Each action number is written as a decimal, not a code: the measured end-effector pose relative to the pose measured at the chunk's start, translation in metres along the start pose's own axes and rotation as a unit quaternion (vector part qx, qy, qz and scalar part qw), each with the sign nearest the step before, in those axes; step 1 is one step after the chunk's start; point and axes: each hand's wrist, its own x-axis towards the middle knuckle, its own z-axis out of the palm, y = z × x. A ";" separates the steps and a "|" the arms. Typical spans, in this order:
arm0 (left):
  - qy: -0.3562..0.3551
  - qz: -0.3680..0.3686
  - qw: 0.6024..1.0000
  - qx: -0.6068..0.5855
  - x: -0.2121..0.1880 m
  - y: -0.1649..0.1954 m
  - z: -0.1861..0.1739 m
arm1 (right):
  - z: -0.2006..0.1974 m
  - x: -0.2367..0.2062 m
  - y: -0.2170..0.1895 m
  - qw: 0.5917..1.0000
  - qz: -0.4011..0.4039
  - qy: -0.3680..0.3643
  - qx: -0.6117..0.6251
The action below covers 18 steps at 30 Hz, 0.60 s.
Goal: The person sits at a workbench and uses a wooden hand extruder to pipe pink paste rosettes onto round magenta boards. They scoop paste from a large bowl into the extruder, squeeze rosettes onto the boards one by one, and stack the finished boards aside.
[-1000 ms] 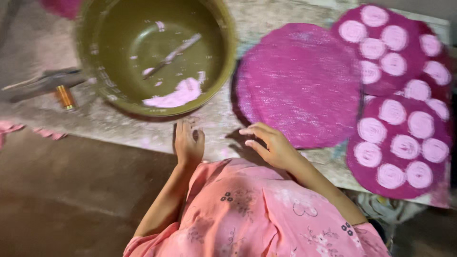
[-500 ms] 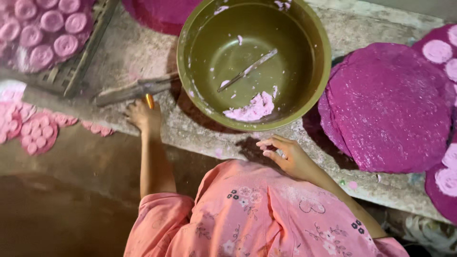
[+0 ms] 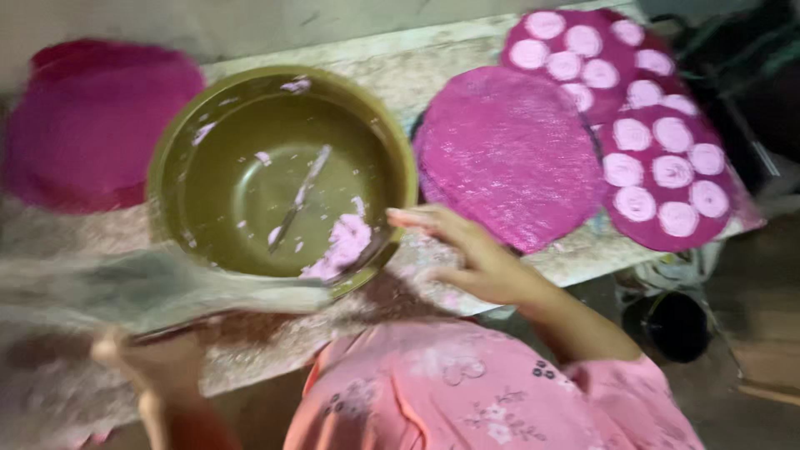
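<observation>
I see a speckled grey stone counter (image 3: 467, 62) running across the frame, w/ a plain pale wall (image 3: 167, 21) right behind it. Below, bottom right, a dim brownish floor (image 3: 750, 392) & a dark round bucket (image 3: 671, 325) under the counter edge. Light is low, warm; left side blurred.

The round olive-green bowl (image 3: 250, 167) holds smears of pale pink dough (image 3: 342, 242). The flat round woven mat (image 3: 508, 154) is magenta. The person's cloth garment (image 3: 483, 392) is salmon pink with small floral print.

head camera (close) looks downward
</observation>
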 end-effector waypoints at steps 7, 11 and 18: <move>-0.153 0.203 0.961 -0.106 0.006 0.108 0.078 | 0.011 0.011 -0.017 0.982 0.084 -0.083 -0.144; -0.412 -0.071 0.846 -0.331 0.015 0.159 0.088 | -0.027 0.001 -0.012 0.958 -0.032 -0.146 -0.246; -0.646 0.281 0.706 -0.074 0.044 0.211 0.081 | -0.073 0.016 -0.020 0.913 -0.231 -0.256 -0.217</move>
